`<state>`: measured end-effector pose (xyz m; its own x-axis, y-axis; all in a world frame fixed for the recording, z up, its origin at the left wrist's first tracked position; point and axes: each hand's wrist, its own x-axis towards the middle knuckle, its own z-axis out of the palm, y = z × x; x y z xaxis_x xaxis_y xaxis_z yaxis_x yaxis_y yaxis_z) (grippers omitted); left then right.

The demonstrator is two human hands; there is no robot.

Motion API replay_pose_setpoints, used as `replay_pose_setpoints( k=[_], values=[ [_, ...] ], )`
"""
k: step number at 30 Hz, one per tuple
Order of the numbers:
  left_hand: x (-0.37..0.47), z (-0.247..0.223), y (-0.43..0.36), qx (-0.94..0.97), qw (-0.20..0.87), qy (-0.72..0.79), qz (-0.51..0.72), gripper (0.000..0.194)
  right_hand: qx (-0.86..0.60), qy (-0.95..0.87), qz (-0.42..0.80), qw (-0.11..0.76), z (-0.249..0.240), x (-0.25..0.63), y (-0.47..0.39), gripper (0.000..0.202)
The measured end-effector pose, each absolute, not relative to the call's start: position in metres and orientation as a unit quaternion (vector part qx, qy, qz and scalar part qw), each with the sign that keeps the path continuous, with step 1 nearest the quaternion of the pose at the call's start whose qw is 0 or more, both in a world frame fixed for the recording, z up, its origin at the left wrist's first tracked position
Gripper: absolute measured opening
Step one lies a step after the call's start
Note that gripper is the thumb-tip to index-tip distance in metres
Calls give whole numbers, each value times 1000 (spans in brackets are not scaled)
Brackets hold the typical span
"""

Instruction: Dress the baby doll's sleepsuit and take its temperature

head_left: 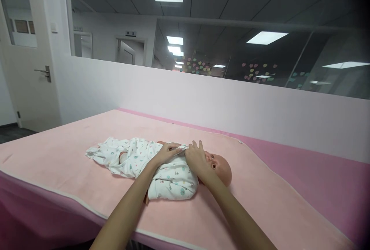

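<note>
A baby doll (222,168) lies on its back, its bald head to the right and its feet end to the left. It wears a white printed baby outfit (173,180) with long sleeves. My left hand (167,153) rests on the doll's chest, its fingers closed on the outfit's edge. Beside the doll's chin, my right hand (195,156) pinches the outfit near the neckline, with some fingers raised. The cloth between both hands is pulled up a little. Farther left, a gap in the outfit shows part of the doll's body (122,157).
A pale pink padded mat (260,196) with a white edge lies under the doll, over a darker pink cover (323,165). A low white wall (231,103) with a glass window above stands behind. At the far left is a door (31,76).
</note>
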<state>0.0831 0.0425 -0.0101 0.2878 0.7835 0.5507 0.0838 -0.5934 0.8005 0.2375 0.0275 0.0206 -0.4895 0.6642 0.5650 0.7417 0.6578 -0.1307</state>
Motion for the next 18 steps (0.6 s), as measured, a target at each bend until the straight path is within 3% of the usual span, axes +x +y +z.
replay_pose_setpoints(
  k=[4,6,12,18],
  values=[
    [85,-9,37,732,262,373,507,33,-449,-828,-219,254,34,245,6,24],
    [86,-5,31,749,227,384,490,29,-463,-799,-231,306,42,252,-1,27],
    [89,8,15,762,281,356,462,32,-490,-662,-100,559,41,269,-8,35],
    [87,18,12,696,362,315,534,30,-490,-593,47,638,24,262,-11,38]
  ],
)
